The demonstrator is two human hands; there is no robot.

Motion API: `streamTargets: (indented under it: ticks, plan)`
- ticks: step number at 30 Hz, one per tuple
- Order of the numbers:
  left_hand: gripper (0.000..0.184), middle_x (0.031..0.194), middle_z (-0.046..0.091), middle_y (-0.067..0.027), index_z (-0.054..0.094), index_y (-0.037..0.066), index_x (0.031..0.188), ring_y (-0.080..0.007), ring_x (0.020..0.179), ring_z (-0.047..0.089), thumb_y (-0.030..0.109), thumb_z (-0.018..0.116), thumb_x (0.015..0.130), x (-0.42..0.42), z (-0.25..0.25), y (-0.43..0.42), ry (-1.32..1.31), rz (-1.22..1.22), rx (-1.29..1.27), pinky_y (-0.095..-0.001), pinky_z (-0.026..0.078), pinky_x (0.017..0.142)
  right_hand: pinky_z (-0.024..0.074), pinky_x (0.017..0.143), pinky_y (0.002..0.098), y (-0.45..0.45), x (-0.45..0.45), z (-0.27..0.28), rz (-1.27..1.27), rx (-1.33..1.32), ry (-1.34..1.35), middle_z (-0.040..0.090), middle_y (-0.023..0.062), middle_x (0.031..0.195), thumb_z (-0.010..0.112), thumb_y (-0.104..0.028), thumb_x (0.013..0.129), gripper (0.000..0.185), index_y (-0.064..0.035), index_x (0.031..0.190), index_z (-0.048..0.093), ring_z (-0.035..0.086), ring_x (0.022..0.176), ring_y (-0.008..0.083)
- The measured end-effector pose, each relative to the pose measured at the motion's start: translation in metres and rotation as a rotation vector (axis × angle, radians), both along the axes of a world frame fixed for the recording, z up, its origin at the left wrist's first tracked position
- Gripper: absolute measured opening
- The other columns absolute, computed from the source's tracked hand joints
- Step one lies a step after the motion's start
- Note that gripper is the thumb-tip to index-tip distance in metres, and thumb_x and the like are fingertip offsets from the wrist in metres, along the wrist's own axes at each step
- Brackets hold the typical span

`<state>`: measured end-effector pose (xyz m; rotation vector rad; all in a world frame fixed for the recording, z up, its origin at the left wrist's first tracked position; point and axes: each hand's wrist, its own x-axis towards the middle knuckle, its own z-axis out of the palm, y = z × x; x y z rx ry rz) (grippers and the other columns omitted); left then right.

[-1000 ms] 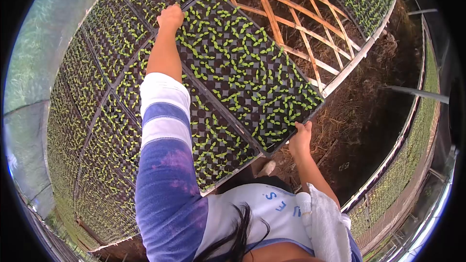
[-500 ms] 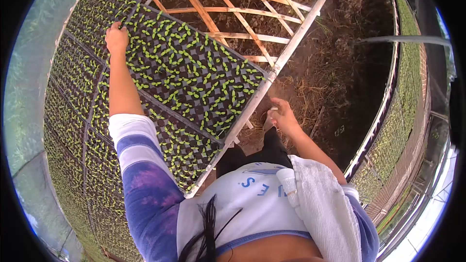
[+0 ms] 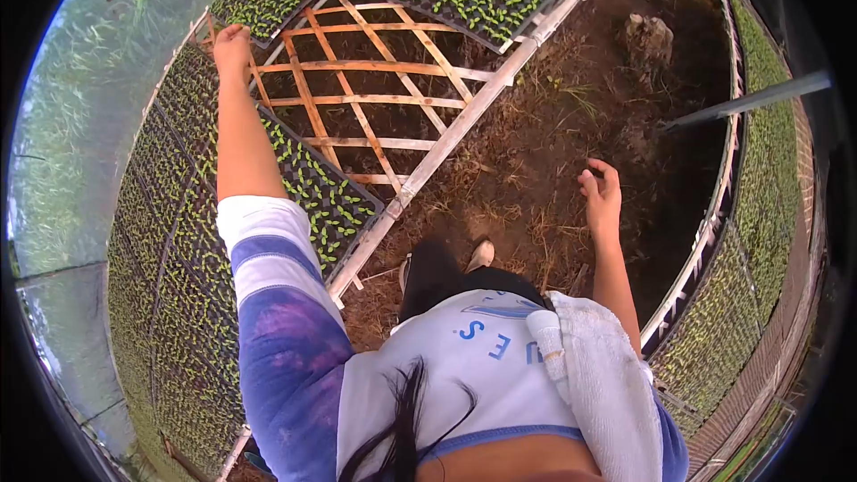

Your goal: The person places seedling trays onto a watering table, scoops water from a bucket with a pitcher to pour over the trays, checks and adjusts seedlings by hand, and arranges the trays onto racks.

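My left hand is stretched out over the far side of the bench, at the left end of the gap between seedling trays. Its fingers are bent together, and whatever they hold, if anything, is hidden. Just past it lies a black tray of seedlings; closer to me is another tray with small green leaves, partly behind my arm. My right hand hangs over the dirt path, loosely curled with thumb and fingers apart, touching nothing.
Wooden slats form an open lattice between the trays. A pale rail edges the bench. Across the dirt path stands another bench of seedlings, with a grey pole near it. A stump sits on the path.
My view has shifted along the bench toward the lattice. My left hand has moved from above the seedlings to the lattice's far end. My right hand has swung outward, away from the rail.
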<state>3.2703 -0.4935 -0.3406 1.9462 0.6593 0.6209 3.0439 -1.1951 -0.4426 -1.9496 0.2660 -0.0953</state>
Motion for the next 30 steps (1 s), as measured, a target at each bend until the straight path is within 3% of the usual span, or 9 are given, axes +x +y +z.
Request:
streamTargets:
  ticks: [4,9,14,18,24,26,27,28,30]
  plan:
    - [0.021,0.107,0.061,-0.0061,0.059,0.007,0.117,-0.0204,0.085,0.054,0.015,0.064,0.097,0.018,-0.015,-0.081,-0.043,0.177,-0.49,-0.0408,0.048,0.07,0.0506,0.072,0.0298,-0.074,0.019,-0.01,-0.113,-0.105,-0.005,0.062,0.0066,0.106,0.068,-0.018,0.096,0.03,-0.0009,0.12,0.063,0.061,0.08,0.013]
    - [0.02,0.095,0.049,-0.0083,0.059,0.003,0.117,-0.0213,0.081,0.05,0.014,0.059,0.101,0.077,-0.066,-0.105,-0.016,0.272,-0.736,-0.0441,0.055,0.073,0.0485,0.069,0.0291,-0.091,0.056,-0.021,-0.015,-0.212,0.06,0.065,0.0045,0.09,0.069,-0.017,0.094,0.02,-0.0011,0.107,0.068,0.058,0.074,0.0123]
    - [0.029,0.109,0.051,-0.0171,0.053,-0.003,0.127,-0.0286,0.093,0.056,0.012,0.056,0.103,0.147,-0.106,-0.105,-0.095,0.321,-0.922,-0.0467,0.057,0.078,0.0491,0.069,0.0316,-0.077,0.118,-0.039,0.134,-0.39,0.124,0.066,0.008,0.085,0.069,-0.012,0.092,0.013,-0.001,0.098,0.068,0.059,0.072,0.017]
    - [0.021,0.097,0.052,-0.0137,0.055,-0.002,0.121,-0.0278,0.087,0.056,0.01,0.054,0.103,0.215,-0.164,-0.067,-0.23,0.299,-1.094,-0.0489,0.055,0.087,0.0513,0.071,0.0311,-0.088,0.159,-0.085,0.289,-0.571,0.263,0.069,0.0094,0.085,0.068,-0.012,0.092,0.011,-0.0025,0.098,0.068,0.064,0.075,0.0179]
    - [0.036,0.116,0.049,-0.0262,0.041,-0.015,0.132,-0.0371,0.101,0.058,0.002,0.045,0.101,0.276,-0.207,-0.027,-0.477,0.558,-1.193,-0.0487,0.057,0.09,0.0527,0.062,0.0333,-0.142,0.157,-0.187,0.43,-0.627,0.588,0.069,0.0092,0.08,0.065,-0.007,0.089,0.01,-0.0031,0.097,0.069,0.067,0.069,0.018]
    - [0.041,0.125,0.045,-0.0281,0.037,-0.017,0.135,-0.039,0.11,0.056,0.002,0.047,0.1,0.292,-0.216,-0.013,-0.581,0.631,-1.241,-0.0504,0.054,0.094,0.054,0.058,0.0335,-0.158,0.145,-0.212,0.391,-0.433,0.854,0.071,0.0084,0.084,0.063,-0.004,0.089,0.009,-0.0036,0.096,0.069,0.068,0.07,0.018]
    - [0.032,0.118,0.048,-0.0237,0.047,-0.011,0.128,-0.0286,0.095,0.056,0.003,0.049,0.099,0.296,-0.209,-0.014,-0.558,0.729,-1.249,-0.0428,0.054,0.08,0.055,0.056,0.0337,-0.181,0.133,-0.245,0.386,-0.447,0.968,0.071,0.008,0.084,0.063,-0.003,0.089,0.01,-0.0039,0.096,0.07,0.068,0.069,0.0185]
    - [0.032,0.118,0.048,-0.0237,0.047,-0.011,0.128,-0.0286,0.095,0.056,0.003,0.049,0.099,0.301,-0.214,-0.005,-0.566,0.733,-1.252,-0.0428,0.054,0.08,0.056,0.054,0.0338,-0.201,0.125,-0.271,0.38,-0.461,1.082,0.072,0.0075,0.085,0.063,-0.003,0.09,0.01,-0.0042,0.096,0.071,0.068,0.068,0.019]
    - [0.038,0.119,0.046,-0.0217,0.041,-0.006,0.132,-0.0278,0.099,0.054,0.006,0.054,0.098,0.31,-0.233,0.022,-0.683,0.83,-1.392,-0.0408,0.053,0.081,0.0563,0.069,0.0373,-0.214,0.123,-0.269,0.4,-0.188,1.021,0.074,0.0133,0.079,0.067,-0.025,0.084,0.026,-0.0056,0.101,0.072,0.073,0.072,0.0244]
